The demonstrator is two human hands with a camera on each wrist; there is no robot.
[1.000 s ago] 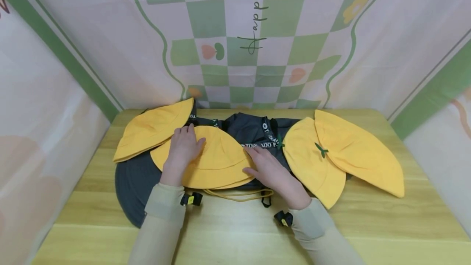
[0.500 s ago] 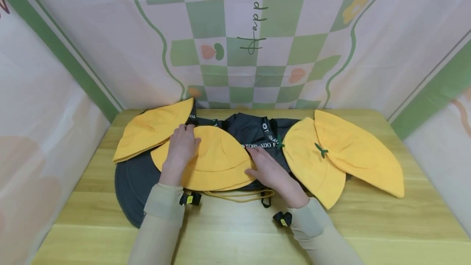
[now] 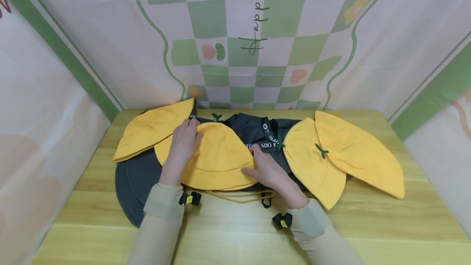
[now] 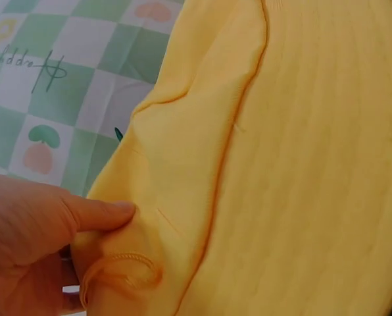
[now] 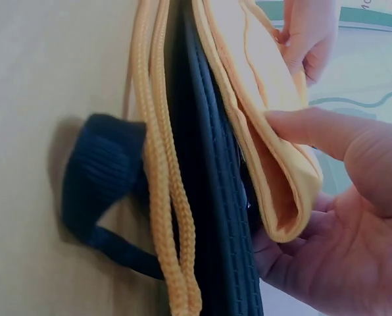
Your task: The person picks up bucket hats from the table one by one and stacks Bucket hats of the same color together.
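A yellow bucket hat (image 3: 220,154), folded flat, lies at the middle of the pile. My left hand (image 3: 183,142) pinches its upper left side; in the left wrist view the thumb (image 4: 107,214) presses on the yellow cloth, with the other fingers mostly hidden behind it. At the hat's right end, my right hand (image 3: 270,169) holds the brim, thumb in front and fingers behind, as the right wrist view shows. Under this hat lies dark grey cloth (image 5: 216,164). A yellow cord (image 3: 239,198) and a black toggle (image 5: 104,171) stick out along the front.
Another folded yellow hat (image 3: 154,128) lies at the left over a dark grey brim (image 3: 134,189). Two more yellow hats overlap on the right, one with a green sprout (image 3: 321,151). Black lettered straps (image 3: 266,145) cross the dark hats. A printed curtain (image 3: 276,19) hangs behind the wooden table (image 3: 235,236).
My left hand has moved slightly up, raising the hat's top edge a little. A green sprout now shows behind that edge. My right hand's fingers have closed in around the hat's right end.
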